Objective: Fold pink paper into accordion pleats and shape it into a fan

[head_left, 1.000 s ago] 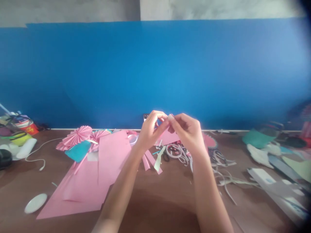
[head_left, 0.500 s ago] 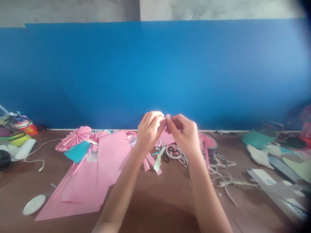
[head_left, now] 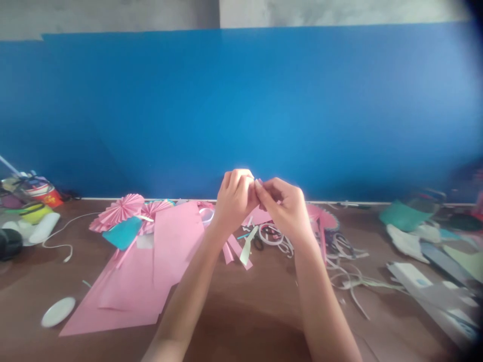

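Observation:
My left hand [head_left: 236, 198] is raised over the far part of the table, its fingers curled into a pinch. Facing it, my right hand [head_left: 281, 203] is closed the same way, thumb against forefinger. The fingertips of both hands meet; a small pale pinkish bit shows between them, too covered to name. Below the hands lie pink paper strips [head_left: 236, 245], a pale green strip [head_left: 247, 246] and a coiled white cord [head_left: 269, 234]. A dark looped handle [head_left: 258, 244] shows partly behind the green strip.
To the left are pink paper sheets [head_left: 177, 241], pleated pink fans [head_left: 123, 208], a teal paper piece [head_left: 121, 233] and a white oval object [head_left: 58, 311]. Rightward lie tangled cords [head_left: 350, 281], a white power strip [head_left: 413, 275] and green paper [head_left: 405, 215]. A blue panel [head_left: 241, 100] stands behind.
Both hands stay together at nearly the same spot, with the left fingers curled a little closer to the right fingertips. The view has shifted slightly.

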Motion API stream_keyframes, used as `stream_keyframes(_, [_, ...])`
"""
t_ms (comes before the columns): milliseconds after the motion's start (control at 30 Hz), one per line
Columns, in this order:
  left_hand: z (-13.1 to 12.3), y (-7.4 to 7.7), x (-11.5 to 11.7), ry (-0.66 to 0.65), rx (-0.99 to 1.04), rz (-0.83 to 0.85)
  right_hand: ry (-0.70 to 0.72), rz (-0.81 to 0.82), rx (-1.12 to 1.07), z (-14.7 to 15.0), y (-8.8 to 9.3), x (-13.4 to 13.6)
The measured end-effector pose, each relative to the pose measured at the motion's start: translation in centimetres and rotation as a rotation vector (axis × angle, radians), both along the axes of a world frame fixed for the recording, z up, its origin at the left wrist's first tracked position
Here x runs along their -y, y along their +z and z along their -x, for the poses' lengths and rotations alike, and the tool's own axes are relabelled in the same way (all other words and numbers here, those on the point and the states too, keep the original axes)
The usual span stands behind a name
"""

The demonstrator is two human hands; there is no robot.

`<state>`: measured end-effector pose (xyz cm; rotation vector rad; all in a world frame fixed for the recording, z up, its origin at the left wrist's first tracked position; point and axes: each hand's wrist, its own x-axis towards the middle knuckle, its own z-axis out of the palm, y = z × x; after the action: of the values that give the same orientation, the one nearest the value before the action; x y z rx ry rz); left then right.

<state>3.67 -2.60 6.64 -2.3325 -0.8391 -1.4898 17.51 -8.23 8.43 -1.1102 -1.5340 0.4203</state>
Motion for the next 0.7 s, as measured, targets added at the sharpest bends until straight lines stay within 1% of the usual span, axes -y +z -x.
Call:
stream_keyframes(67, [0.0,0.0,0.1,-0.042,0.02,0.035,0.005,-0.003,-0.003,0.0,0.0,0.0])
stream_keyframes(167, [-0.1,0.0,0.3,-0.137,0.059,0.109,-0.008,-0.014,-0.004,0.2,0.0,0.0])
stream_keyframes(233, [-0.2,0.0,0.4,-0.18,0.079,0.121,-0.017,-0.019,-0.006,0.2,0.0,0.0])
stream_keyframes(367, [-0.2,0.1,0.4,-0.207,0.147,0.115,0.0,-0.028,-0.05,-0.1,0.1,0.1])
stream_keyframes(467, [0.2,0.2,0.3,-0.238,0.257,0.159,0.003,-0.048,-0.086,-0.5,0.3,0.1])
stream_keyframes(500, [0.4,0.2,0.4,-0.264,0.299,0.207,0.001,-0.057,-0.1,-0.6,0.4,0.1])
stream_keyframes(567, [0.9,0.4,0.5,-0.344,0.345,0.358,0.008,-0.07,-0.136,-0.7,0.5,0.0])
stream_keyframes(633, [1.2,0.6,0.6,-0.427,0.324,0.509,0.026,-0.068,-0.174,-0.6,0.6,0.0])
stream_keyframes(700, [1.3,0.8,0.9,-0.457,0.301,0.567,0.042,-0.059,-0.2,-0.4,0.6,0.0])
